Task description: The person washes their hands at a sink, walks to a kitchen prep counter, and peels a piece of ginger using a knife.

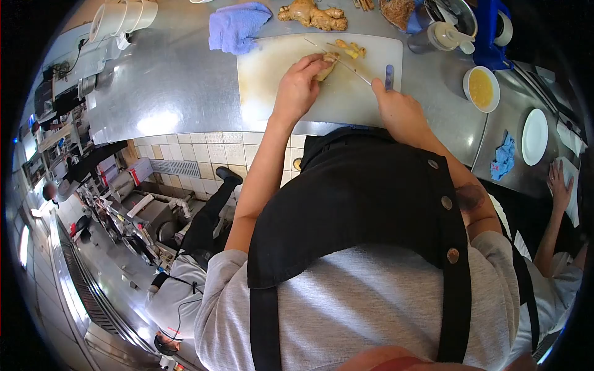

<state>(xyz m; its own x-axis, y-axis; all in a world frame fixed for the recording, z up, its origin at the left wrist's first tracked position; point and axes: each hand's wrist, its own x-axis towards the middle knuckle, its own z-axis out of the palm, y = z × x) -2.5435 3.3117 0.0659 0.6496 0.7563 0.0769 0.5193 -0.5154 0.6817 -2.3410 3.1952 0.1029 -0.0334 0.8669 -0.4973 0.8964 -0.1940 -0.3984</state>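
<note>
On the white cutting board [266, 93], my left hand [300, 86] is closed around a peeled piece of ginger [326, 72], fingertips near its top end. My right hand [399, 111] grips a knife [356, 72] by the handle, and the narrow blade points up and left across the ginger. Just beyond the blade lie small yellow ginger scraps [351, 49]. A large unpeeled ginger root [311, 15] sits on the steel counter behind the board. The handle is mostly hidden in my right fist.
A blue towel [238, 28] lies at the board's back left corner. To the right stand a clear pump-top jar [433, 38], a bowl of yellow liquid [481, 89], a blue cloth [503, 157] and a white plate [534, 137]. A co-worker's hand [560, 185] rests farther right.
</note>
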